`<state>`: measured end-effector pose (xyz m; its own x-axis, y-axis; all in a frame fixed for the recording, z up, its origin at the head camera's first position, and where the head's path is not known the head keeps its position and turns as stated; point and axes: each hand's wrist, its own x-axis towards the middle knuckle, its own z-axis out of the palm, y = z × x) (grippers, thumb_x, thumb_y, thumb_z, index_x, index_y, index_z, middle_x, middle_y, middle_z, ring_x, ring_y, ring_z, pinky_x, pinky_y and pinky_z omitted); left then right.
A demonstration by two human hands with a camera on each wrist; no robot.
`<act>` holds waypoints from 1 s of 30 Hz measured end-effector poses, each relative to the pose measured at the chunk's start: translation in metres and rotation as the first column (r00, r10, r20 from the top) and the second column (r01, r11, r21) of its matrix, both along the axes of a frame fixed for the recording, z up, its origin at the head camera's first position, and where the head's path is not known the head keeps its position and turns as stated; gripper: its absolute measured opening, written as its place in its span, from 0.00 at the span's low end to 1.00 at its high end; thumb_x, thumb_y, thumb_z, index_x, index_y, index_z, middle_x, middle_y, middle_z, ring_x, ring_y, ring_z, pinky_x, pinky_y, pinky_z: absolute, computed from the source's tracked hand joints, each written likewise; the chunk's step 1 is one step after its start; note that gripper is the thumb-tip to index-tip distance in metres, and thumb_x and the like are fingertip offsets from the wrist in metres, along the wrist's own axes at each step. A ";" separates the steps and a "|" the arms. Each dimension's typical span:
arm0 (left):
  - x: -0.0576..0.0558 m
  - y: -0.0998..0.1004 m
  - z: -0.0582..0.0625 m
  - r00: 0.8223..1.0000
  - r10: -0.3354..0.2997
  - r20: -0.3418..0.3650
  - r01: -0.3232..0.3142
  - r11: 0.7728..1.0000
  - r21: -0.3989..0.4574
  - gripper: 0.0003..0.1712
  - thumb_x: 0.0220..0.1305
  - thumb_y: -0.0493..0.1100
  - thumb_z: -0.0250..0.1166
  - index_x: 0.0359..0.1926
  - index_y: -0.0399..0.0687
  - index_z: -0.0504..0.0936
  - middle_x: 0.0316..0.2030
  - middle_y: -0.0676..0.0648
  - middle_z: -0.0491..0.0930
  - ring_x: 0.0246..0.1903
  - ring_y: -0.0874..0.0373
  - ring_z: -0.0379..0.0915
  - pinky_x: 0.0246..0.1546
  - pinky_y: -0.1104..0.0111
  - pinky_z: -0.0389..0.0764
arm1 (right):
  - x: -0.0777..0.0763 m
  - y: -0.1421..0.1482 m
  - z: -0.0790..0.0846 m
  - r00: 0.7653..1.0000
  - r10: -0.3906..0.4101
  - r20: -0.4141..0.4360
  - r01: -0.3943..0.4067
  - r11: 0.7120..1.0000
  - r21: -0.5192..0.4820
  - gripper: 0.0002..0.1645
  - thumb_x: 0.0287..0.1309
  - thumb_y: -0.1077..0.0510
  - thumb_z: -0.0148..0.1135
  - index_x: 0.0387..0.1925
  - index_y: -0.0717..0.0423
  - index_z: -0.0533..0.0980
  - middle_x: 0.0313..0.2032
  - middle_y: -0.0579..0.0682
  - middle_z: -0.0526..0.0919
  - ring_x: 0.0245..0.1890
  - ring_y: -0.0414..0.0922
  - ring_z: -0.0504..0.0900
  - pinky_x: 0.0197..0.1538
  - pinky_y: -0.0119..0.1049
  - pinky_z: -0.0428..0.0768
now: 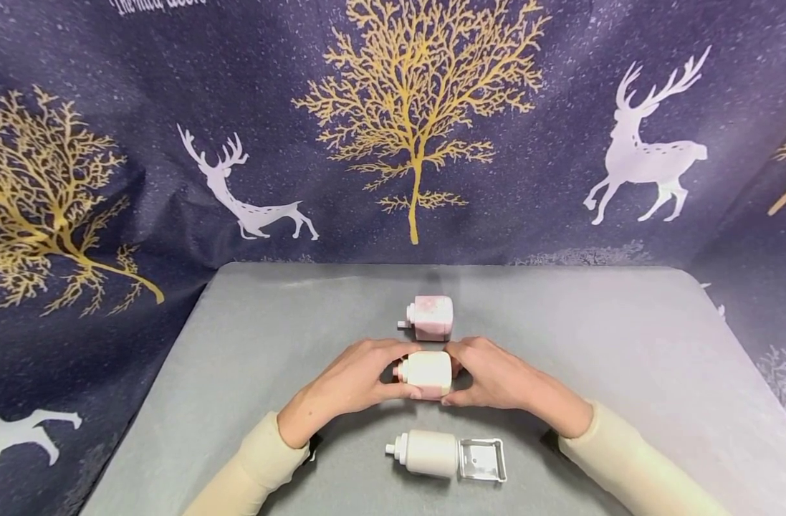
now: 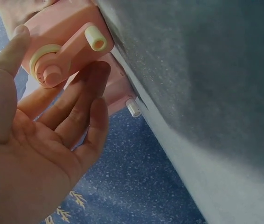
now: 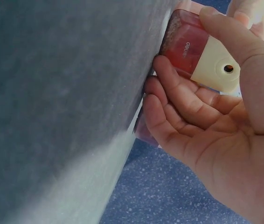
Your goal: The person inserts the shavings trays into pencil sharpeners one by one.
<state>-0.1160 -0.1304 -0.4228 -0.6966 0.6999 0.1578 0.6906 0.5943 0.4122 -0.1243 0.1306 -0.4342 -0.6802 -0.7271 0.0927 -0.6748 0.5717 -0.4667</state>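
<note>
A cream and pink crank pencil sharpener (image 1: 429,369) sits mid-table between both hands. My left hand (image 1: 363,376) grips its crank end, thumb on the near side and fingers on the far side. The pink crank (image 2: 73,44) with its yellow knob faces the palm in the left wrist view. At the other end my right hand (image 1: 496,373) pinches the sharpener with thumb and fingers. The right wrist view shows that end's cream panel (image 3: 213,65) with a round pencil hole, beside a red see-through section (image 3: 185,44).
Beyond the hands stands a pink sharpener (image 1: 433,317), its crank to the left. Nearer me lies a white sharpener (image 1: 431,453), with a clear rectangular frame (image 1: 483,460) at its right end. A dark printed cloth (image 1: 257,86) hangs behind the grey table (image 1: 238,337).
</note>
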 end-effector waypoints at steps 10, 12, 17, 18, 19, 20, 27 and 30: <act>0.003 0.001 0.003 0.998 -0.013 -0.055 0.012 1.000 -0.020 0.39 0.60 0.69 0.61 0.64 0.52 0.74 0.48 0.56 0.80 0.40 0.68 0.74 0.44 0.63 0.78 | 0.004 0.002 0.000 1.000 -0.015 0.002 0.015 0.999 -0.028 0.24 0.43 0.40 0.75 0.37 0.46 0.75 0.31 0.38 0.81 0.33 0.38 0.79 0.39 0.33 0.81; 0.004 0.001 0.004 0.998 -0.010 -0.056 0.009 1.000 -0.022 0.39 0.60 0.68 0.61 0.65 0.52 0.73 0.49 0.55 0.80 0.41 0.67 0.75 0.45 0.62 0.78 | 0.005 0.003 0.000 1.000 -0.015 -0.001 0.015 0.999 -0.043 0.24 0.43 0.41 0.75 0.36 0.46 0.74 0.30 0.38 0.81 0.32 0.38 0.79 0.39 0.34 0.80; 0.005 0.001 0.005 0.998 -0.008 -0.067 0.006 1.000 -0.028 0.41 0.60 0.69 0.61 0.66 0.50 0.72 0.51 0.54 0.79 0.43 0.66 0.75 0.47 0.62 0.77 | 0.007 0.003 0.001 1.000 -0.016 -0.009 0.015 0.998 -0.061 0.23 0.44 0.42 0.75 0.36 0.45 0.74 0.30 0.40 0.81 0.32 0.39 0.79 0.39 0.35 0.80; 0.005 0.000 0.004 0.998 -0.008 -0.067 0.006 1.000 -0.030 0.41 0.60 0.69 0.60 0.66 0.50 0.72 0.52 0.54 0.79 0.44 0.65 0.75 0.48 0.61 0.77 | 0.007 0.003 0.000 1.000 -0.015 -0.009 0.015 0.998 -0.062 0.23 0.44 0.42 0.75 0.37 0.46 0.75 0.30 0.40 0.82 0.32 0.39 0.79 0.39 0.35 0.80; 0.005 0.000 0.005 0.998 -0.006 -0.066 0.004 0.999 -0.032 0.42 0.60 0.70 0.60 0.67 0.51 0.71 0.53 0.54 0.79 0.45 0.64 0.75 0.49 0.61 0.77 | 0.007 0.004 0.000 1.000 -0.016 -0.012 0.015 0.998 -0.062 0.23 0.44 0.42 0.75 0.37 0.46 0.75 0.31 0.40 0.82 0.33 0.39 0.79 0.40 0.35 0.80; 0.005 0.000 0.005 0.998 -0.005 -0.064 0.003 0.999 -0.033 0.42 0.60 0.70 0.60 0.68 0.51 0.70 0.54 0.53 0.79 0.46 0.63 0.75 0.50 0.61 0.77 | 0.008 0.004 0.000 1.000 -0.018 -0.013 0.017 0.998 -0.065 0.23 0.45 0.42 0.75 0.38 0.47 0.75 0.31 0.40 0.82 0.33 0.39 0.79 0.40 0.36 0.80; 0.009 -0.004 0.013 0.995 0.034 -0.089 -0.038 0.998 -0.050 0.45 0.60 0.71 0.59 0.72 0.56 0.65 0.58 0.51 0.75 0.52 0.57 0.73 0.54 0.59 0.74 | 0.011 0.011 -0.001 0.999 -0.024 -0.037 0.021 0.996 -0.091 0.24 0.48 0.43 0.73 0.43 0.48 0.75 0.33 0.41 0.83 0.36 0.39 0.80 0.42 0.36 0.80; 0.011 -0.007 0.019 0.992 0.054 -0.114 -0.060 0.997 -0.047 0.43 0.59 0.71 0.60 0.70 0.57 0.67 0.58 0.53 0.75 0.52 0.57 0.73 0.55 0.59 0.74 | 0.013 0.013 -0.001 0.999 -0.021 -0.048 0.016 0.995 -0.103 0.24 0.50 0.44 0.72 0.45 0.49 0.75 0.34 0.42 0.83 0.37 0.39 0.80 0.43 0.36 0.80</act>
